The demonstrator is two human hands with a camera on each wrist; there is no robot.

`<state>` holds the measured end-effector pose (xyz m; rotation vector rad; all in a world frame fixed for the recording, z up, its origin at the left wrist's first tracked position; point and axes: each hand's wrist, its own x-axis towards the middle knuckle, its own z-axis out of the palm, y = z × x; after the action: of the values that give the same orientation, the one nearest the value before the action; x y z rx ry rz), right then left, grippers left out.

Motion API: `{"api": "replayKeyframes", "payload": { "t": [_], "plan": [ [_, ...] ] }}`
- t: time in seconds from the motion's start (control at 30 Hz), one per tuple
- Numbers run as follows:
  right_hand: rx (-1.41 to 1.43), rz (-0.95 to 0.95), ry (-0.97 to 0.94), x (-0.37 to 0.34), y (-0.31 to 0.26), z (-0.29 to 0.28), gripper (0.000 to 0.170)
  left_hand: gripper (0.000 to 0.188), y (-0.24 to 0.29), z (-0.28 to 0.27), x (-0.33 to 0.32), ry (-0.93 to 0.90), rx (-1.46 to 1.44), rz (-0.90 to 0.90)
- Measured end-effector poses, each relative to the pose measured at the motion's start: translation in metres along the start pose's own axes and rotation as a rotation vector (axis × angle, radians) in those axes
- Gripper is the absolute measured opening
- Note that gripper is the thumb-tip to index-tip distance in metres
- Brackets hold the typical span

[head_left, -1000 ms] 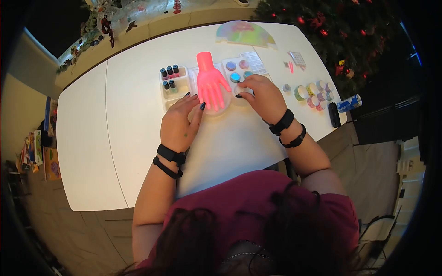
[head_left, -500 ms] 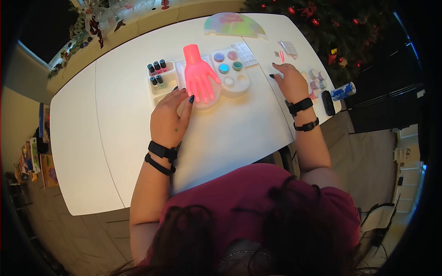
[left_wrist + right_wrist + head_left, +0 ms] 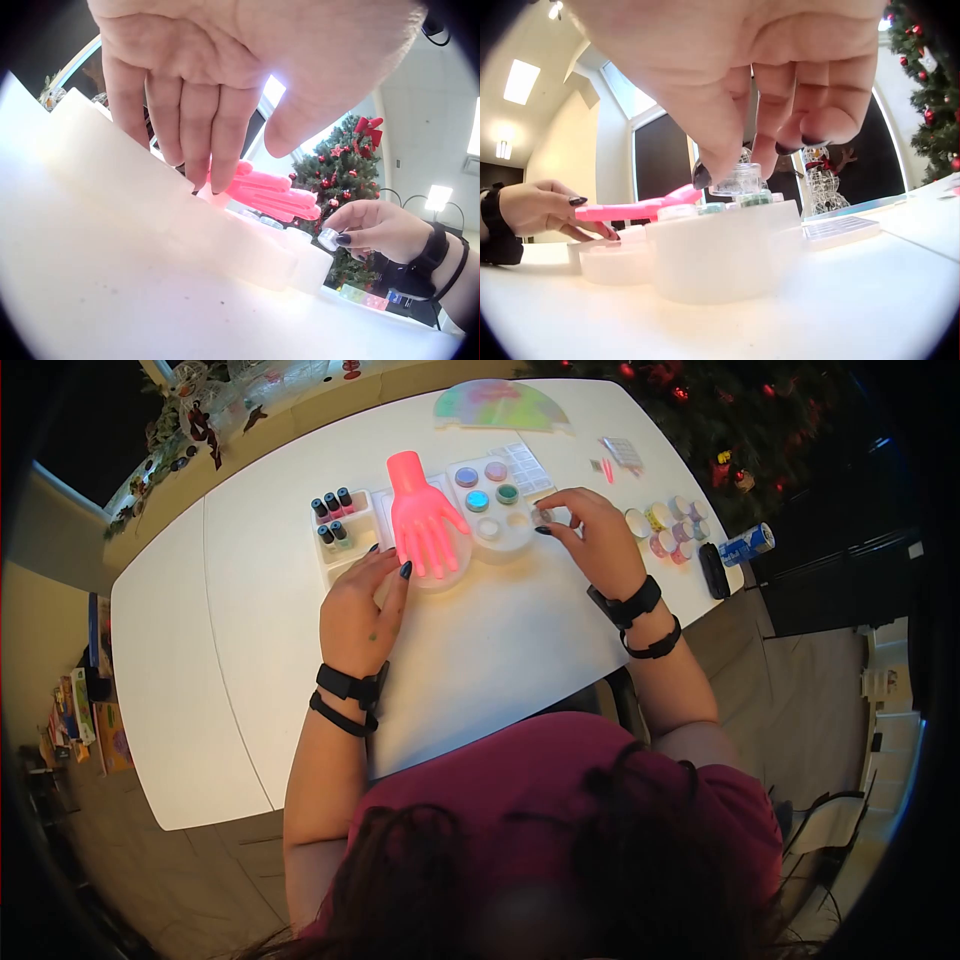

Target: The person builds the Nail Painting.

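My right hand pinches a small clear round jar between thumb and fingers. It holds the jar just over the right rim of a white tray with round wells. Jars of purple, pink, blue and green glitter sit in that tray, and a white one is nearer the front. Left of it, a bright pink model hand lies palm-down over a white round base. My left hand has its fingers extended at the left edge of this base, fingertips close to the pink hand.
A white holder with several dark-capped nail polish bottles stands left of the pink hand. Decorated round containers, a black case and a blue can are at the right. Behind lie a clear compartment box and a pastel half-round board.
My right hand moved from the glitter tray to the table at its right, then came back holding the small clear jar. My left hand has stayed by the pink hand.
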<state>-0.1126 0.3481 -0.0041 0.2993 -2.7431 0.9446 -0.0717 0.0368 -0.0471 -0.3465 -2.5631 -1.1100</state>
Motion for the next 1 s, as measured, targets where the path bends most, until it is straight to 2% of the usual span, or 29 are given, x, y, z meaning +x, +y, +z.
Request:
{"api": "replayKeyframes", "payload": {
  "t": [0.07, 0.1, 0.33, 0.43, 0.5, 0.6, 0.73, 0.8, 0.9, 1.0],
  "plan": [
    [-0.021, -0.234, 0.020, 0.003, 0.009, 0.015, 0.022, 0.027, 0.000, 0.001, -0.001, 0.006, -0.011, -0.030],
    [-0.066, -0.252, 0.045, 0.003, 0.011, 0.019, 0.020, 0.027, -0.001, 0.001, -0.001, 0.007, -0.014, -0.027],
    [0.045, -0.136, 0.043, 0.000, 0.012, 0.024, 0.015, 0.027, 0.001, 0.000, -0.001, 0.005, -0.017, -0.019],
    [0.070, -0.158, 0.034, 0.002, 0.015, 0.025, 0.016, 0.026, 0.001, -0.001, -0.002, -0.002, -0.007, -0.031],
    [0.138, -0.081, -0.016, 0.001, 0.014, 0.023, 0.020, 0.026, 0.000, -0.001, -0.001, -0.003, -0.006, -0.037],
    [0.182, -0.062, -0.011, 0.002, 0.017, 0.025, 0.021, 0.026, 0.001, -0.001, -0.001, -0.007, -0.012, -0.028],
    [0.122, -0.078, 0.015, 0.003, 0.013, 0.023, 0.019, 0.027, 0.001, -0.002, -0.001, -0.014, -0.014, -0.020],
    [0.122, -0.008, -0.015, 0.004, 0.012, 0.023, 0.020, 0.027, 0.001, -0.002, 0.000, -0.015, -0.011, -0.014],
    [0.108, -0.100, 0.014, 0.008, 0.013, 0.027, 0.019, 0.027, 0.004, -0.003, 0.000, -0.019, -0.011, -0.025],
    [0.148, -0.058, -0.017, 0.010, 0.018, 0.034, 0.024, 0.026, 0.004, -0.002, 0.000, -0.019, -0.017, -0.021]
  ]
}}
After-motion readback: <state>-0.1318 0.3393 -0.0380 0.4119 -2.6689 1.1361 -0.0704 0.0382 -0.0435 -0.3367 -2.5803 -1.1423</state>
